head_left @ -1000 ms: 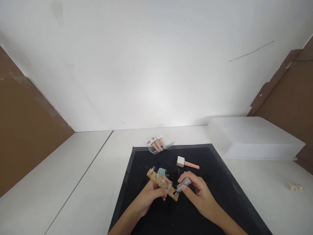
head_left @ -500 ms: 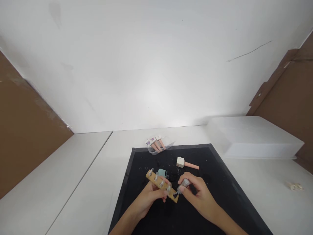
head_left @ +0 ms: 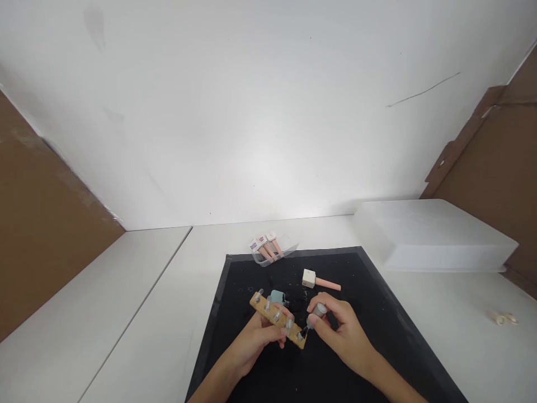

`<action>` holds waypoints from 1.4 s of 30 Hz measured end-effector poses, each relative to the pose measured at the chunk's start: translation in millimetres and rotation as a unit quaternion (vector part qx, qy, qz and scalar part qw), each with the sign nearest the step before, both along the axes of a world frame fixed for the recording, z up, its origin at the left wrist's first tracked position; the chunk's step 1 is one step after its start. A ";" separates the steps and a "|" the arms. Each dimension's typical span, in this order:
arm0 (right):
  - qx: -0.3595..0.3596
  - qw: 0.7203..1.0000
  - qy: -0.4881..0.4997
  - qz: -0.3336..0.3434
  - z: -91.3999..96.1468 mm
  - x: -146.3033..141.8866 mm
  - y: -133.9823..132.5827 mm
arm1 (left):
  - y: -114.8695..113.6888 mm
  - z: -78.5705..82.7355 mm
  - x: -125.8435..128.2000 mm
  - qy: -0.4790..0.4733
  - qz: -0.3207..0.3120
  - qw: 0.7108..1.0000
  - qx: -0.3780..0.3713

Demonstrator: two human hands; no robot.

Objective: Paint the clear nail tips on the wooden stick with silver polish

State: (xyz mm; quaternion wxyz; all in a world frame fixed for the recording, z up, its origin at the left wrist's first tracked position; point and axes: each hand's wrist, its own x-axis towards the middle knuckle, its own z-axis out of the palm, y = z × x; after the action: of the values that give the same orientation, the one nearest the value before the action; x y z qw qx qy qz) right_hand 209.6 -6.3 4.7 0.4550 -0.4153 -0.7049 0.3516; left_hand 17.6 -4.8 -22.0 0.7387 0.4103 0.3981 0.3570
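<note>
My left hand (head_left: 260, 340), closed, grips a wooden strip (head_left: 268, 309) that tilts down to the right. Several clear nail tips (head_left: 277, 315) stand in a row on it. A nail polish brush with a grey cap (head_left: 320, 309) is pinched in my right hand (head_left: 344, 337). Its dark bristles point down-left onto the tip at the strip's right end. Just behind the strip is a small teal bottle (head_left: 277, 296), partly hidden by the strip and left fingers; I cannot tell whether they touch it.
On the black mat (head_left: 268, 375), a white block with a pink handle (head_left: 321, 280) lies behind my right hand. A clear tray (head_left: 289, 244) at the back holds several similar pieces. A translucent box (head_left: 440, 235) and cream-coloured rings (head_left: 503, 318) are on the right.
The brush has lifted and turned slightly upright, with its bristles still near the right-end tip. My left hand and the strip stay almost in place.
</note>
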 end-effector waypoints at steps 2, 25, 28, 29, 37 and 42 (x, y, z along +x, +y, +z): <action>-0.007 1.000 0.001 0.000 0.4 -0.3 0.3 | -0.2 -0.7 -0.3 -0.002 0.000 1.000 0.001; -0.018 1.000 0.012 -0.008 -1.6 -0.6 5.2 | -0.4 1.3 -1.7 -0.014 -0.003 1.000 -0.009; -0.006 1.000 0.015 -0.016 -2.2 0.3 5.3 | -0.2 2.0 -1.9 -0.015 -0.005 1.000 -0.009; 0.000 1.000 0.018 -0.019 -2.4 0.7 5.2 | -0.2 2.4 -2.0 -0.014 -0.005 1.000 -0.009; 0.001 0.997 0.066 -0.026 -4.8 2.2 3.3 | -0.4 5.5 -2.0 -0.002 -0.003 1.000 -0.005; -0.029 0.998 0.046 0.029 -2.4 -0.7 2.0 | 0.3 6.5 0.3 0.010 -0.006 1.000 0.008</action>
State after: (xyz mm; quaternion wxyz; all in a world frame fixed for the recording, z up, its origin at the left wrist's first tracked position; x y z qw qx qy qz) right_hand 208.9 -4.3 2.3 0.4647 -0.3908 -0.6844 0.4036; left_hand 17.9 -4.5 -15.6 0.7335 0.4223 0.3999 0.3517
